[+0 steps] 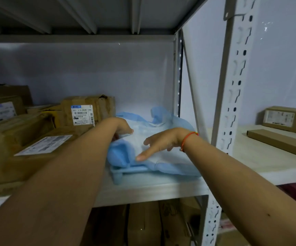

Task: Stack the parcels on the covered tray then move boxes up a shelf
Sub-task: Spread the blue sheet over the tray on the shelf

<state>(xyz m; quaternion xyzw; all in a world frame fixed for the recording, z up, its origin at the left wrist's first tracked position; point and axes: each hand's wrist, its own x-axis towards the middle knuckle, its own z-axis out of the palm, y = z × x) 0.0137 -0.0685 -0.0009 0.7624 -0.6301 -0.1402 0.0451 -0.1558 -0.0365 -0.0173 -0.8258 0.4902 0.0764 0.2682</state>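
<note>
A: head view; both hands on the tray (pixel 125 170), light blue plastic, sitting on the grey shelf board (pixel 143 189); blue cover sheet (pixel 161 162) draped over it, loose folds bunched at the back beyond the fingers.

B: fingers?

A: right hand (pixel 161 142) flat-ish over the sheet; fingers straight and spread, index fingertip touching the cover near the tray's front edge; holding nothing; red string bracelet (pixel 188 139) on that wrist. Left hand (pixel 121 127) at the sheet's left edge; fingers curled down onto the fabric; whether they pinch it I cannot tell, the tips are hidden behind the knuckles.

B: parcels?

A: brown cardboard parcels (pixel 28 139) stacked to the left of the left fingers, on the same shelf; nearest one lies flat with a white label on top; labelled box (pixel 88 110) stands upright just behind the left hand, touching the tray's left side or just beside it, can't tell which. None on the tray.

B: right of the fingers?

A: white slotted upright (pixel 232 86); past it a second shelf with a small labelled carton (pixel 287 118) and a long flat box (pixel 280 144). More cartons (pixel 143 224) on the shelf below the hands.
</note>
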